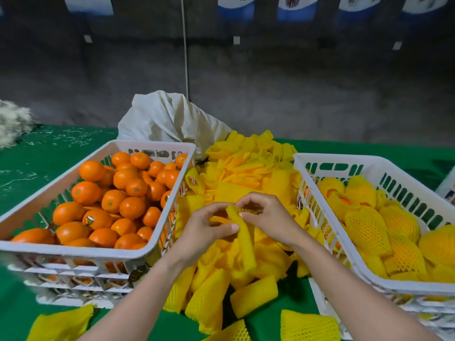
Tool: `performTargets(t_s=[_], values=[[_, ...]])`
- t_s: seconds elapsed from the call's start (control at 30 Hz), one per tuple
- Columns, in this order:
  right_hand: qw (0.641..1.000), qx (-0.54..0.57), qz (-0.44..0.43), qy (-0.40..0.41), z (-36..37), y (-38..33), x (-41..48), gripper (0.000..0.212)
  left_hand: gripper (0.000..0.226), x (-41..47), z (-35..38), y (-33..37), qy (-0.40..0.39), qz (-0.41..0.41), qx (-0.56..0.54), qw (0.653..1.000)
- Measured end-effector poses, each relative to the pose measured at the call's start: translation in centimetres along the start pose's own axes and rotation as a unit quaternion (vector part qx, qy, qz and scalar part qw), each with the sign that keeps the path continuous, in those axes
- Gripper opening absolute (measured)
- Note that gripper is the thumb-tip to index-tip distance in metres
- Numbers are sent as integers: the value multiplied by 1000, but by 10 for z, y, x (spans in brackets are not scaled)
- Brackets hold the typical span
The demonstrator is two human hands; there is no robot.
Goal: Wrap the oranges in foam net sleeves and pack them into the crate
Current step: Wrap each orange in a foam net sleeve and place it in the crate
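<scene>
Both hands meet over a heap of yellow foam net sleeves [246, 173] in the middle of the green table. My left hand [209, 227] and my right hand [266, 217] pinch the top of one flat yellow sleeve [242, 232], which hangs down between them. A white crate [73, 251] on the left is full of bare oranges [115, 200]. On the right, another white crate [364, 279] holds oranges wrapped in yellow net [369, 230].
A white woven sack [170, 119] lies behind the sleeve heap. Loose sleeves [61, 326] lie at the table's near edge. A pale fluffy pile [12, 121] sits at the far left. A grey wall with a hanging cord [185, 45] stands behind.
</scene>
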State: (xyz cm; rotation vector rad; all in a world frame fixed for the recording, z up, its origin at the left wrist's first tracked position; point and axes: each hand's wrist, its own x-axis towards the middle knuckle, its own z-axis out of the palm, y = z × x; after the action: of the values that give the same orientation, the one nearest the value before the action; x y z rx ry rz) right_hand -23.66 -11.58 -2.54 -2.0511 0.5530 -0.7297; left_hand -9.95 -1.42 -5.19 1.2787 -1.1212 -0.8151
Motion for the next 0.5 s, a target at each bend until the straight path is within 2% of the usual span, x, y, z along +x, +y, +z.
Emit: performTargets(t_s=[0.17, 0.3, 0.37, 0.43, 0.5], values=[[995, -16, -36, 92, 30, -14, 14, 4, 16, 2, -25, 5, 44, 55, 50, 996], [974, 174, 16, 147, 48, -29, 32, 21, 27, 1, -62, 13, 93, 85, 51, 991], [955, 264, 53, 125, 65, -35, 42, 18, 36, 1, -79, 16, 96, 85, 21, 992], [943, 312, 103, 56, 84, -40, 50, 18, 44, 4, -94, 19, 87, 93, 28, 991], [931, 331, 152, -2, 100, -43, 58, 23, 35, 10, -110, 22, 75, 98, 47, 991]])
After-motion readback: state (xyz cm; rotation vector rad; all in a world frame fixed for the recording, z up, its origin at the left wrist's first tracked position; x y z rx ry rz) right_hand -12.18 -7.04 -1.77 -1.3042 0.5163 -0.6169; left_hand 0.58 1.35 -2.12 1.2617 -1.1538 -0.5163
